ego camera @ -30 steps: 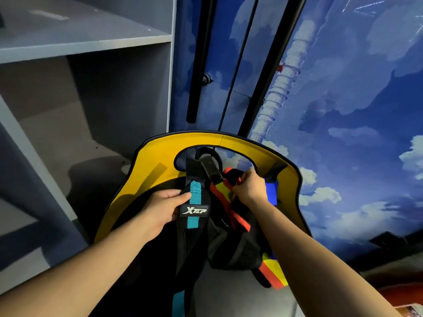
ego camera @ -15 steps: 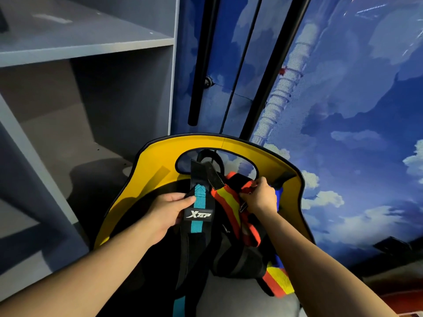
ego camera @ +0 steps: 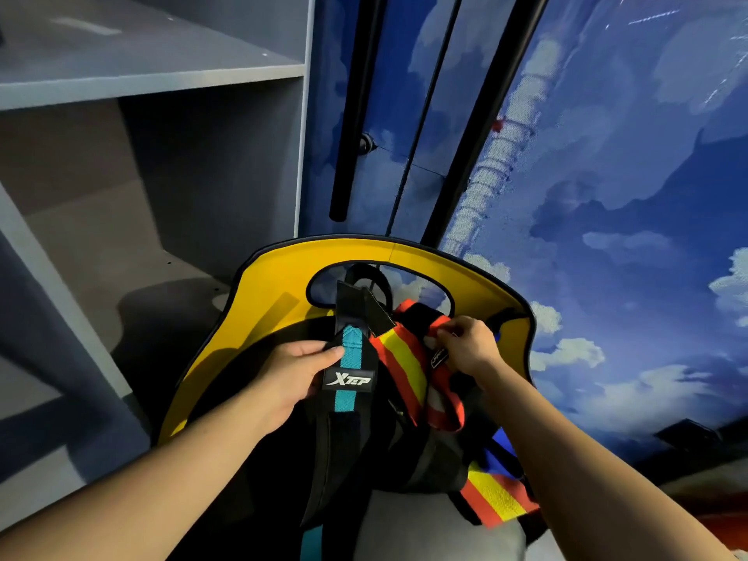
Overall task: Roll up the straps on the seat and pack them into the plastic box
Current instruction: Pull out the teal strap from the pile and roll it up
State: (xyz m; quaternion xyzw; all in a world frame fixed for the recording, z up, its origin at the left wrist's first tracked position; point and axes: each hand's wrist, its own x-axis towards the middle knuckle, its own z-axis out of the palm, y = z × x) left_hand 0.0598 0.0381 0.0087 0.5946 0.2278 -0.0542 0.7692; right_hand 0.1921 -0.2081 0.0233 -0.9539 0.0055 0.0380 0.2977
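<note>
Up against the yellow seat (ego camera: 283, 285), left hand (ego camera: 291, 374) keeps gripping the black-teal strap (ego camera: 348, 358) while right hand (ego camera: 469, 348) fingers, shifted lower, pinch the red-yellow strap (ego camera: 404, 366), so rolling hasn't started, box unseen.

Hands (ego camera: 297, 376) on seat (ego camera: 279, 285) straps (ego camera: 350, 372)
</note>
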